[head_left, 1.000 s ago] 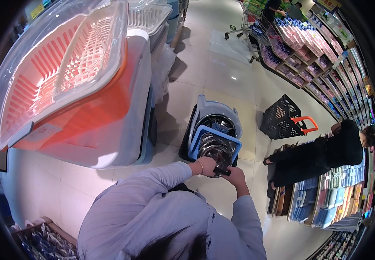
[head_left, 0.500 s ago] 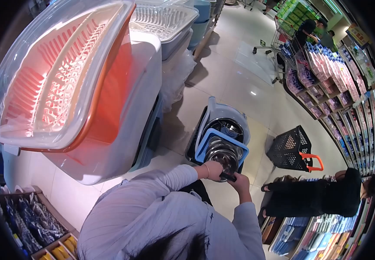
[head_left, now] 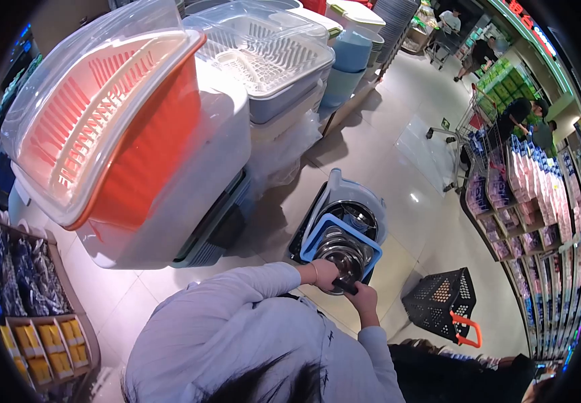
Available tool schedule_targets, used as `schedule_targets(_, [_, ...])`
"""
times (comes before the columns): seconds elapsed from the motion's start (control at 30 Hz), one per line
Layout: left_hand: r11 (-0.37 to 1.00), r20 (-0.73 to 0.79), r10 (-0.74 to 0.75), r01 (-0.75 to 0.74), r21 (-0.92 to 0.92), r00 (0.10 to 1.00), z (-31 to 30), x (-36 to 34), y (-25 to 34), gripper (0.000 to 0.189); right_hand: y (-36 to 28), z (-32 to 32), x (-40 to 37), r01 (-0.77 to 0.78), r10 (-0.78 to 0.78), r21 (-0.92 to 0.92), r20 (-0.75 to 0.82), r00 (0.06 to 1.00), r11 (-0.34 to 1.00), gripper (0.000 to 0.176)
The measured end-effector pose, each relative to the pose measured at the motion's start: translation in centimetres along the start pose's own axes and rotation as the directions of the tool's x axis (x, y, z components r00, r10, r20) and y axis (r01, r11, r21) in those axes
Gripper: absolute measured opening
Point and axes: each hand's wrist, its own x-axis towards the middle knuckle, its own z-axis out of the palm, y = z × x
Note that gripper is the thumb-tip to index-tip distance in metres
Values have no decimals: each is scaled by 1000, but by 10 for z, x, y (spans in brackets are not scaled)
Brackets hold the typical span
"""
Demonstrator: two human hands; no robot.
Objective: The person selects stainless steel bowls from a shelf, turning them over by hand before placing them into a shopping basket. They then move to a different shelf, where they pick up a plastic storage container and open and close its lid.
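My right hand [head_left: 364, 298] is closed round the black handle [head_left: 350, 287] of a shiny metal pan [head_left: 343, 262]. My left hand [head_left: 324, 274] is bent against the near side of the same pan, beside the handle's root, its fingertips partly hidden. Under and behind the pan, more round metal cookware [head_left: 336, 236] sits stacked in a blue-rimmed tub [head_left: 375, 251]. That tub rests in front of a larger grey-blue plastic container [head_left: 369, 191], in which another round metal piece [head_left: 357, 215] lies.
A black basket [head_left: 438, 302] with an orange handle [head_left: 466, 329] stands on the floor at right. An orange dish rack box [head_left: 142, 161] tops white bins at left. A shopping cart [head_left: 475, 134], people and shelves [head_left: 539, 228] line the right, with a person in black [head_left: 458, 373] close by.
The view has shifted, showing more of the aisle ahead. The pan's handle sits slightly lower, with both hands still on the pan. The person in black appears lower and nearer.
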Motion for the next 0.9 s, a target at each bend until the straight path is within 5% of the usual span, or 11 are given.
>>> schedule_targets(0.9, [993, -107, 20, -33, -117, 994, -131, 170, -109, 26, 91, -37, 245, 88, -88, -11, 7, 996, 996, 32])
